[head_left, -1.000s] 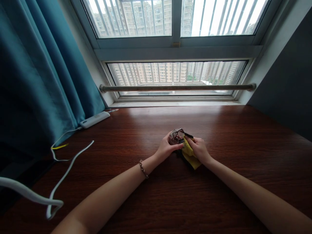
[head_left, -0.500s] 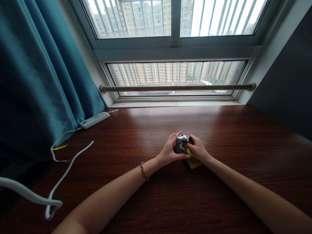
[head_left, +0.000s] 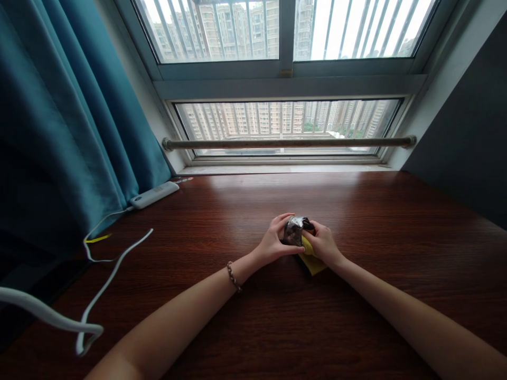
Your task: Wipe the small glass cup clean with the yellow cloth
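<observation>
Over the middle of the desk, my left hand [head_left: 280, 240] curls around a shiny, silver and dark, foil-like object [head_left: 293, 231], with the thumb along its near side and the fingers behind. I cannot make out its exact kind. My right hand [head_left: 322, 244] is closed at the object's right side, its fingertips pressed against it. A yellow sheet [head_left: 314, 264], cloth or wrapper, comes out beneath the right hand and hangs toward me, with a dark edge on its left. Whether the sheet is joined to the silver object is hidden by the fingers. A bracelet circles my left wrist.
Both hands are above a brown wood-grain desk [head_left: 222, 327]. At the left are a white power strip [head_left: 154, 195], a thick white cable [head_left: 95, 328] and a yellow strip [head_left: 99, 238], beside a blue curtain [head_left: 91, 105]. A metal rail [head_left: 285, 143] crosses the window behind.
The silver object has turned and tilted slightly in my hands. My left hand has shifted a little leftward, and more of the yellow sheet shows near my right fingertips.
</observation>
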Tool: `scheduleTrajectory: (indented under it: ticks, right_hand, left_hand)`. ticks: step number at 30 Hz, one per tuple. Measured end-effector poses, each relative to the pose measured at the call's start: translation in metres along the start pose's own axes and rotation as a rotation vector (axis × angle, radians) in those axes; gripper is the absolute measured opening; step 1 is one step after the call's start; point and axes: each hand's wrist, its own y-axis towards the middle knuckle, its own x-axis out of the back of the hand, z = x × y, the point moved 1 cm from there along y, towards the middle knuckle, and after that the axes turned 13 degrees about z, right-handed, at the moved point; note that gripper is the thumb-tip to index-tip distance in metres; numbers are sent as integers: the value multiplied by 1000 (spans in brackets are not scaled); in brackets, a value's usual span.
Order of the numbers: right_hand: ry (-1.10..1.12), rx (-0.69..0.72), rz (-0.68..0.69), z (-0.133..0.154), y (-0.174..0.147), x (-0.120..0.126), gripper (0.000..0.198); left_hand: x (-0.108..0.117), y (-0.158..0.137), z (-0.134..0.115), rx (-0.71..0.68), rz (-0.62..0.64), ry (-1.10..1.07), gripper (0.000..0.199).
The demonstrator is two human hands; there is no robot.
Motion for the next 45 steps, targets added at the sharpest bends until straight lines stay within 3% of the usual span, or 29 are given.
scheduleTrajectory:
  ticks: [4, 8, 14, 17, 28, 36, 45]
  right_hand:
    - [12, 1, 17, 3, -1, 0, 19]
    - [27, -13, 19, 2, 2, 0, 21]
    - [30, -44, 27, -3, 6, -1, 23]
    - [35, -62, 30, -5, 7, -1, 22]
    - [73, -72, 84, -7, 7, 0, 18]
    - [113, -60, 98, -9, 7, -1, 21]
    - [126, -73, 60, -8, 9, 2, 30]
  left_hand:
    - [4, 0, 0, 19, 9, 36, 57]
    - [2, 1, 2, 11, -7, 70, 53]
    - [-7, -1, 9, -15, -30, 77, 98]
    - [-8, -3, 8, -4, -65, 35, 103]
    - [-5, -1, 7, 37, -31, -208, 89]
    - [-2, -1, -4, 68, 52, -278, 62]
    - [-11, -1, -3, 39, 49, -211, 112]
